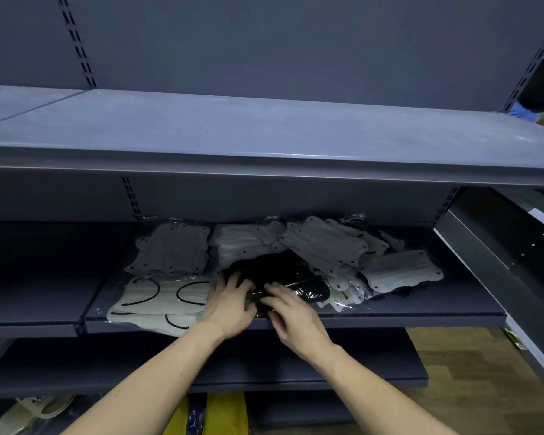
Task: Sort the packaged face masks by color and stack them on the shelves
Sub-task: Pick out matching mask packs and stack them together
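Both hands were pressed onto a pack of black face masks (283, 271) that lay near the front edge of the middle shelf (421, 312), roughly at its centre. The left hand (231, 301) was laid over the pack's left end, fingers spread and curled down onto the glossy wrapper; whether it was truly clamped on the pack could not be told. The right hand (291, 312) was set just beside it, touching the pack's front edge where it met the shelf lip, fingers bent and slightly blurred. The two hands were close together, nearly touching over the black wrapper.

To the left of the hands, a stack of white masks with black ear loops (164, 298) was seen at the front left corner of the shelf, overhanging the lip a little. Behind that stack, toward the rear edge, a neat stack of grey masks (171, 249) was placed. A white stack (242, 243) stood just beside it, directly behind the black pack. To the right, an unsorted heap of packs (336, 246) (grey and white, tilted and overlapping) was spread toward the rear right, with one grey pack (401, 271) lying at its right end.

The upper shelf (264, 133) above was bare of masks. A pale shoe (29, 409) was visible low at the left.
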### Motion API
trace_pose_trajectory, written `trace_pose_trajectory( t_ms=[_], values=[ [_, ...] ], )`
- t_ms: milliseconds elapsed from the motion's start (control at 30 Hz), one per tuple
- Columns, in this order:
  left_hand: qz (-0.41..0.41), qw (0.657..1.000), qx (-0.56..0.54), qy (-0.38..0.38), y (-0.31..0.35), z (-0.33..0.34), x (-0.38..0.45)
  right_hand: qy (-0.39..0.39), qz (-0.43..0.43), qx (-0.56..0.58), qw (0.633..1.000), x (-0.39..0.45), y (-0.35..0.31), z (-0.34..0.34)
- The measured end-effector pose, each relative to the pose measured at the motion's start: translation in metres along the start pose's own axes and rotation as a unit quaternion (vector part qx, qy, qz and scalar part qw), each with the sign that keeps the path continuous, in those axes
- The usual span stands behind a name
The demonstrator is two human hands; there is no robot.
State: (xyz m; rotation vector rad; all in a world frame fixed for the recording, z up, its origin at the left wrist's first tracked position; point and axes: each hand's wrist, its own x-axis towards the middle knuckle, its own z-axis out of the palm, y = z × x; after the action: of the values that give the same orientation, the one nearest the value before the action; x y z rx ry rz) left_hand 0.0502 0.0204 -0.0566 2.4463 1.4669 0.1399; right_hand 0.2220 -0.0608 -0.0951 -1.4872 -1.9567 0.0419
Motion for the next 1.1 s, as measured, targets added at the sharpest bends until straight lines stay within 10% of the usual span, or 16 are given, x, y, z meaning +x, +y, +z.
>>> trace_pose_trajectory(
  t_ms=[233, 1100],
  values=[
    [-0.003, 0.999, 0.043, -0.031, -0.001, -0.004, -0.004, -0.112, 0.101, -0.136, 0.979, 0.006, 0.008, -0.018],
    [0.031, 0.994, 0.104, 0.021, 0.017, -0.008, -0.016, -0.003, 0.047, -0.159, 0.986, -0.018, 0.019, -0.006]
  ],
)
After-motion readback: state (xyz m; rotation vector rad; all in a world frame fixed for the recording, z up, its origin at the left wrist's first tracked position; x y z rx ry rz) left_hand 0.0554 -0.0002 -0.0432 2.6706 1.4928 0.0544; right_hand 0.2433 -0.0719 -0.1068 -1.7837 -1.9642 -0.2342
